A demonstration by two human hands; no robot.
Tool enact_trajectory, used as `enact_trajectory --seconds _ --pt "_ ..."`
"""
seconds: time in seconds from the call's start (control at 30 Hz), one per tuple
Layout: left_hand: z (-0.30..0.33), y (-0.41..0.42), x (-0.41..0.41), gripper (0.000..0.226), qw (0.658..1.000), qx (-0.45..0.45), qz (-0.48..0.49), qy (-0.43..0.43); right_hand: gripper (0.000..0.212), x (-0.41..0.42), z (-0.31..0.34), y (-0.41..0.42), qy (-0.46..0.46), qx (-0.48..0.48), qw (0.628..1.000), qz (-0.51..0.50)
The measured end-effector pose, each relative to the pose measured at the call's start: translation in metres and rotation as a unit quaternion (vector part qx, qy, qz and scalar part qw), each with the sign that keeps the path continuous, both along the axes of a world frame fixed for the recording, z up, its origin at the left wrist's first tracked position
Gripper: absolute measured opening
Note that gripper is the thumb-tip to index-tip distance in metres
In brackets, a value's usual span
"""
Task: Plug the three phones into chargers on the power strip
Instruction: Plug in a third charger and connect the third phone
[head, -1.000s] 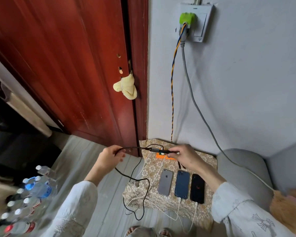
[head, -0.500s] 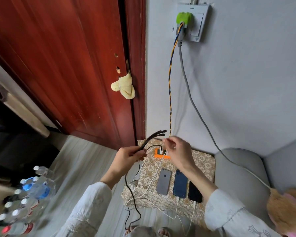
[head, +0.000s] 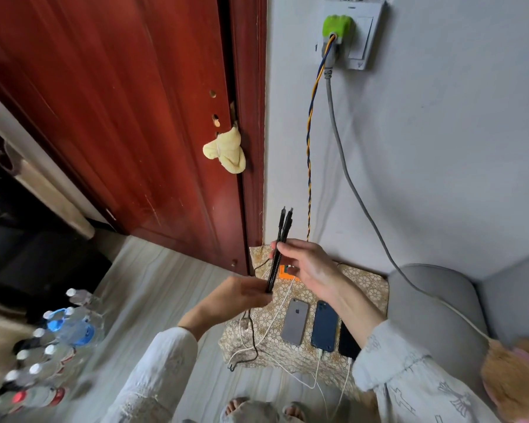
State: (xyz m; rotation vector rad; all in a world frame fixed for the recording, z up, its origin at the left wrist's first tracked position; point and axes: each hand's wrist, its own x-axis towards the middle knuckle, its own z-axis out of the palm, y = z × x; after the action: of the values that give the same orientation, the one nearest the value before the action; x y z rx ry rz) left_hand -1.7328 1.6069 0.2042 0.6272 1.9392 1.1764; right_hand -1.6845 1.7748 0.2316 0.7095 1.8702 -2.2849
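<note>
Single head view, looking forward and steeply down, close over small cloth-covered stand (head: 367,288) against wall.

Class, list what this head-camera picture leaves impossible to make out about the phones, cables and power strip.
- Power strip: mostly hidden behind the right hand; sockets unseen.
- Black phone: largely covered by the right forearm.
- Black cable tips: too small to tell connector type.
- Grey phone: no cable visible at its lower end.
</note>
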Motion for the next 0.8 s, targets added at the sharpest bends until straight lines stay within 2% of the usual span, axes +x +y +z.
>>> enact_trajectory --seconds 0.1,0.17,0.3,0.43,0.63,0.8 --pt "0.013 0.002 -0.009 0.028 0.980 0.012 0.125 0.152 0.018 0.005 -0.002 -0.006 0.023 0.103 0.994 0.038" --pt "0.022 0.006 -0.017 0.026 0.961 0.039 0.195 0.193 0.019 0.008 -0.005 -0.008 0.027 0.139 0.987 0.071" --pt "0.034 0.018 -0.017 0.022 0.973 0.096 0.190 0.084 0.020 0.011 -0.012 -0.010 0.040 0.132 0.984 0.117" --pt "0.025 0.026 -0.011 0.006 0.960 0.132 0.247 0.020 0.022 0.015 -0.020 -0.009 0.037 0.116 0.987 0.106" --pt "-0.010 0.026 -0.010 0.006 0.961 0.102 0.255 -0.029 0.014 0.022 -0.057 -0.006 -0.020 0.087 0.995 0.047" --pt "-0.056 0.023 -0.015 0.010 0.959 0.038 0.277 -0.052 0.010 0.019 -0.101 -0.014 -0.062 0.083 0.993 0.059"
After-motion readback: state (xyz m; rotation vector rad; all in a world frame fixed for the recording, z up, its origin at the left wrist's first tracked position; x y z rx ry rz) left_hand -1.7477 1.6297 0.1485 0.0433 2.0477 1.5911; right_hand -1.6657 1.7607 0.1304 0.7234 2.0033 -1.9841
